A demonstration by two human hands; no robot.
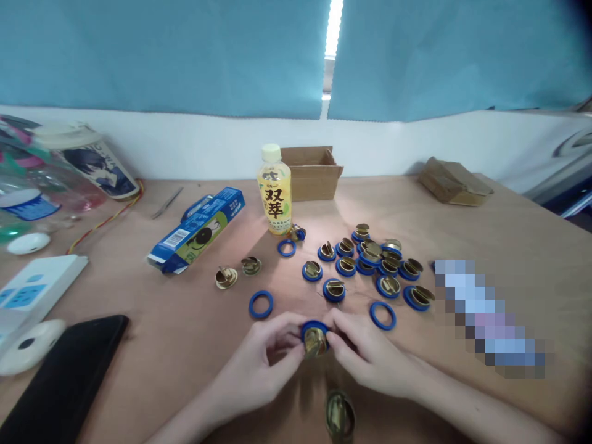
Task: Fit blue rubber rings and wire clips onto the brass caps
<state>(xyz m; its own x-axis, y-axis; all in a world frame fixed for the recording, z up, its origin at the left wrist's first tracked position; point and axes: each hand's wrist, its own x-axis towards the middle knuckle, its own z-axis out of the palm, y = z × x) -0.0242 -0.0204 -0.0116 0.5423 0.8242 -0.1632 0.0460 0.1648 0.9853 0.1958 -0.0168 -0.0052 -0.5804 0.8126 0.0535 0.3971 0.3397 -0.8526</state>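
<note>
Both hands meet low in the middle of the brown wooden worktop (509, 234). The left hand (266, 361) and the right hand (365, 354) pinch one small shiny gold metal piece with a blue rubber ring on it (315, 338). The fingers of both hands curl around it from each side, so it sits right between the fingertips, just above the worktop.

Another gold metal piece with no ring (340, 416) lies near the wrists, at the bottom edge.

Just past the hands lie two loose blue rubber rings, one on the left (261, 304) and one on the right (383, 315). Farther back is a heap of gold pieces with blue rings already on them (377, 265). Two bare gold pieces (237, 272) lie left of the heap.

A yellow drink bottle with a pale cap (274, 190) stands upright behind them. A small open brown cardboard box (312, 172) sits just behind the bottle. A blue and green paper box (197, 229) lies on its side to the left. A flat black phone (62, 382) rests at the near left corner.
</note>
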